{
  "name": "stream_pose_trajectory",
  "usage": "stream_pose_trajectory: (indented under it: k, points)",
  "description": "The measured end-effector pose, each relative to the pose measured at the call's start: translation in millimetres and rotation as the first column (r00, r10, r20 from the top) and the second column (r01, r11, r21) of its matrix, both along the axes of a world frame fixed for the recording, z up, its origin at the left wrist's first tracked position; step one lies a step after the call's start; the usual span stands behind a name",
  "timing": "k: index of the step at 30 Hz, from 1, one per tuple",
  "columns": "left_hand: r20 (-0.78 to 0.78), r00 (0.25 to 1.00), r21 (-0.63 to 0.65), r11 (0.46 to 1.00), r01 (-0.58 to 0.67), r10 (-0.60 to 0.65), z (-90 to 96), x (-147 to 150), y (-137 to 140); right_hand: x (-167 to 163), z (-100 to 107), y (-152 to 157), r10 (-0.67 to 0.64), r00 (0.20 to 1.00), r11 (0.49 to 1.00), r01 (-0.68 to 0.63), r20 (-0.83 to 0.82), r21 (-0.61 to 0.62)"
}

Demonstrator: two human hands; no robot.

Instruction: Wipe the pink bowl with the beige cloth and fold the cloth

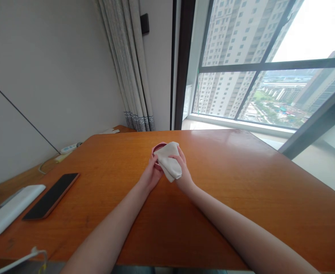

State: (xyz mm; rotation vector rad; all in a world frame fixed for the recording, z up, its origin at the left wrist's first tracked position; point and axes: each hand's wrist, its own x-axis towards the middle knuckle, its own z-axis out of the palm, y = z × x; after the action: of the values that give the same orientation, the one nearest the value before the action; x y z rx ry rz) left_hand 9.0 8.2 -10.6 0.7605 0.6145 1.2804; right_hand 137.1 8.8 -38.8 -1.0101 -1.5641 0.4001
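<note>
One round, pink, open-rimmed object (157, 145) is gripped by the curled left hand (152, 173) above the orange-brown wooden table (227, 160), towards its far edge, while the right hand (184, 172) pinches a bunched white cloth (169, 160) against it. Wiping looks under way — how much is done cannot be told — and neither piece is set down yet.

The white cloth (168, 160) hides much of the pink round item (159, 145), its exact kind unclear. Fingers of the right hand (183, 169) disappear behind the cloth. The left edge crops a white device (16, 210); the bottom edge, a white cable (18, 262).
</note>
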Motion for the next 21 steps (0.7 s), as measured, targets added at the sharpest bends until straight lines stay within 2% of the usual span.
stream_pose_trajectory:
  k: [4, 7, 10, 13, 17, 21]
  points:
    - [-0.015, 0.985, 0.042, 0.984, 0.175, -0.174, 7.9, 3.5, -7.4, 12.8, 8.7, 0.5, -0.044, 0.997, 0.998, 0.046, -0.064, 0.035]
    - [-0.08, 0.975, 0.022, 0.978, 0.21, -0.207, 9.3, -2.6, -4.7, 27.8, 13.3, 9.9, 0.081, 0.997, 0.996, -0.081, -0.016, 0.024]
    - [-0.218, 0.962, 0.034, 0.984, 0.175, -0.164, 1.7, -12.9, 4.7, 31.6, 8.4, 19.3, 0.243, 0.966, 0.97, -0.241, 0.086, -0.035]
    - [-0.297, 0.953, 0.016, 0.997, 0.073, -0.066, -7.8, -18.1, 13.0, 24.7, -2.9, 23.8, 0.24, 0.96, 0.97, -0.23, 0.147, -0.077]
    - [-0.18, 0.979, 0.001, 0.996, -0.093, 0.091, -8.1, -12.8, 13.2, 14.4, -12.7, 27.6, 0.173, 0.975, 0.984, -0.165, 0.14, -0.067]
    - [-0.089, 0.99, 0.001, 0.994, -0.112, 0.112, -3.4, -4.4, 6.3, 17.4, -12.9, 32.6, 0.152, 0.983, 0.986, -0.145, 0.099, -0.082]
